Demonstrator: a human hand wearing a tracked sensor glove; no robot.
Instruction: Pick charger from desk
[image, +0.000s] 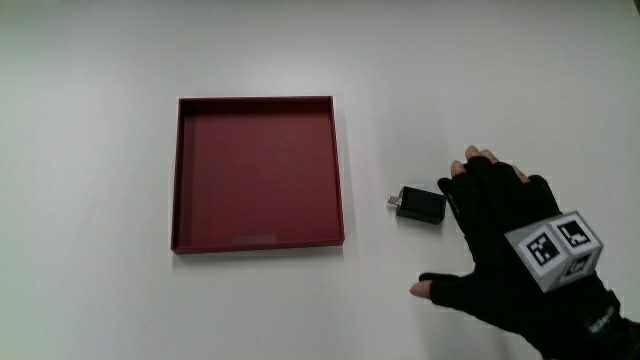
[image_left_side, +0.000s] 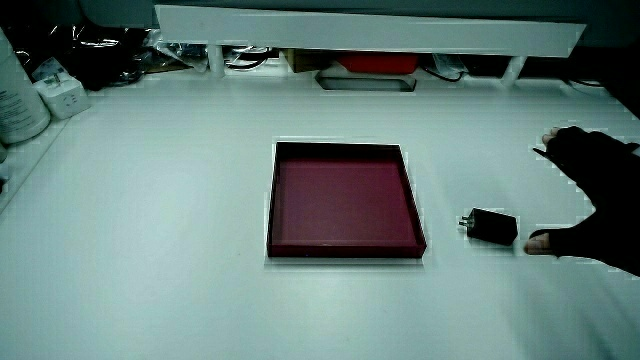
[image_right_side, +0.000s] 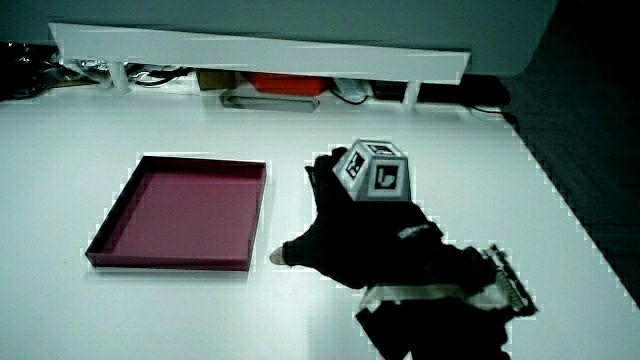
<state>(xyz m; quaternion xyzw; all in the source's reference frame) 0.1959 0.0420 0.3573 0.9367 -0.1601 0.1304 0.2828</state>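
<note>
A small black charger (image: 421, 204) with metal prongs lies on the white table between the dark red tray (image: 335, 170) and the hand (image: 505, 235). The prongs point toward the tray. The gloved hand sits just beside the charger, fingers spread and thumb out, holding nothing; its fingertips reach the charger's end. In a side view the charger (image_left_side: 492, 226) lies next to the hand's thumb (image_left_side: 540, 243). In a side view the hand (image_right_side: 350, 225) hides the charger.
The shallow square tray (image_left_side: 418, 228) holds nothing. A low white partition (image_left_side: 370, 30) runs along the table's edge farthest from the person, with cables and a red item under it. A white container (image_left_side: 20, 100) stands near the table's corner.
</note>
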